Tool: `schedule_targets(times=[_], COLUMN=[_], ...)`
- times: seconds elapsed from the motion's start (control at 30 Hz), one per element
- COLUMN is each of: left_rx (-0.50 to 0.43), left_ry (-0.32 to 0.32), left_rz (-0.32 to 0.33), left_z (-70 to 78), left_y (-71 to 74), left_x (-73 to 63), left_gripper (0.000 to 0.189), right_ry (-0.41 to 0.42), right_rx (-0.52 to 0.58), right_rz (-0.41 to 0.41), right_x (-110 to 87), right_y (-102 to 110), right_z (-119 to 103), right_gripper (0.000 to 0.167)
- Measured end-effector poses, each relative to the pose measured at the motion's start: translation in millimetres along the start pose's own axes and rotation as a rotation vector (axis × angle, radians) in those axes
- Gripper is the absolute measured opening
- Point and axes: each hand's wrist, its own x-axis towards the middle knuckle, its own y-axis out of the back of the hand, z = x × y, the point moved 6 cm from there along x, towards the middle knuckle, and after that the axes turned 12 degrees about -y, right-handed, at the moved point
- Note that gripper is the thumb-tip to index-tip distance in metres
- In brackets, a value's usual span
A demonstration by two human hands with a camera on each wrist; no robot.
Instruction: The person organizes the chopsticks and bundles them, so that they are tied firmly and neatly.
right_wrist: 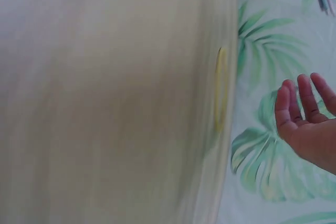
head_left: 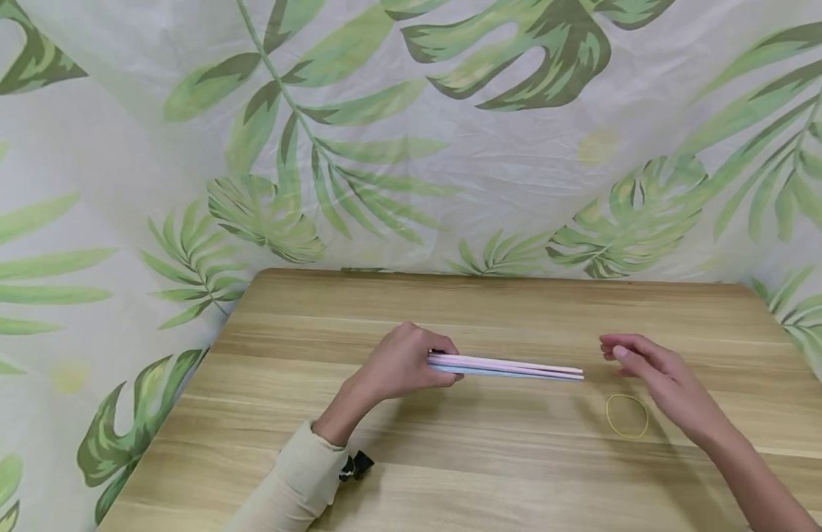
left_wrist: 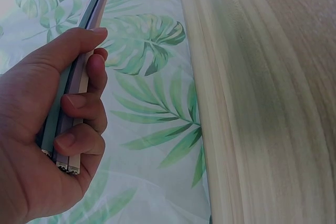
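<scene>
My left hand (head_left: pixel 402 363) grips a bundle of thin pastel chopsticks (head_left: pixel 517 367) in pink, pale blue and lilac tones. They are held level above the table, pointing right. In the left wrist view, the fingers of that hand (left_wrist: pixel 58 98) curl round the chopsticks (left_wrist: pixel 65 111), and their thick ends show near the palm. My right hand (head_left: pixel 663 380) hovers to the right of the thin tips, apart from them. In the right wrist view, the fingers of this hand (right_wrist: pixel 310 119) are loosely bent with nothing in them. Below it, a yellow rubber band (head_left: pixel 626 416) lies on the table.
The wood-grain table (head_left: pixel 490 458) has its far edge against a leaf-patterned cloth (head_left: pixel 357 148), which also hangs at both sides. A small black object (head_left: pixel 356 465) shows beside the left sleeve cuff (head_left: pixel 311 465).
</scene>
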Motion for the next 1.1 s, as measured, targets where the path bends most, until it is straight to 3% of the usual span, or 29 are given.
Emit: schedule_targets(times=[0.2,0.63,1.1], left_rx=[0.002,0.009,0.021], left_ry=[-0.005,-0.003,0.004], left_rz=[-0.002,0.004,-0.003], left_z=[1.6,0.9,-0.5], left_y=[1.4,0.6,1.1], left_x=[0.3,-0.9,-0.8], left_gripper=[0.006,0.006,0.007], right_ry=[-0.074,-0.057,0.012], right_rx=[-0.172,-0.254,-0.311], right_rz=[0.058,0.003,0.024], right_x=[-6.8,-14.4,-15.5], right_y=[13,12,11], right_z=[28,50,53], right_gripper=[0.040,0.049,0.046])
